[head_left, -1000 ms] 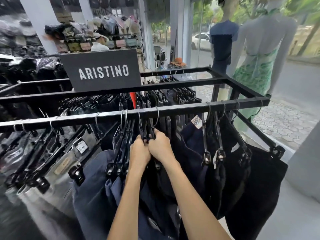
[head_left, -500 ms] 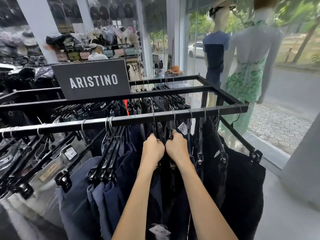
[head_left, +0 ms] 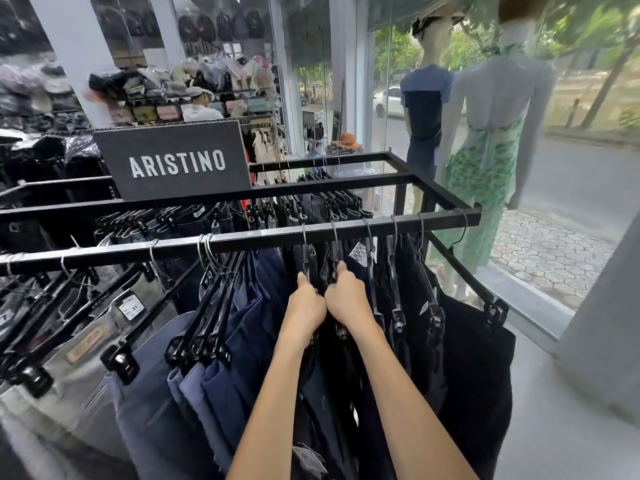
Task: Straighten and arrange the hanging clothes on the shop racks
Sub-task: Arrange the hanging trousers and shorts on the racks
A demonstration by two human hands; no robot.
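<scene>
Both hands are clenched on hangers, mid-right on the front rail (head_left: pixel 173 249). The left hand (head_left: pixel 306 308) grasps the neck of hanger A (head_left: pixel 306 263). The right hand (head_left: pixel 348 301) grasps hanger B (head_left: pixel 335 268) right beside it, knuckles touching. The dark trousers on these 2 hang down between the forearms, mostly hidden.

Layout:
- grey trousers (head_left: pixel 69 375) far left, splayed at an angle
- navy trousers (head_left: pixel 221 382) bunched just left of the hands
- black trousers (head_left: pixel 478 358) to the right, running to the rail's window end

My read of the step: spacing A and B along the rail.

How to do it well:
- Grip at the neck just under the hook, as now. Pulling on the cloth risks popping the clips.
- Slide, don't yank. The hooks ride a flat bar, so take a little weight off to avoid snagging.
- Move 1 hanger at a time and steady the neighbour with the other hand so the hooks don't cross.
- Match the gap to the black set on the right, with all hooks facing 1 way.
- Leave each hanger square to the rail. The navy bunch sits skewed and likely needs the same treatment.
- The white price tag (head_left: pixel 358 252) sits high by the rail next to B. Tuck it down.
</scene>
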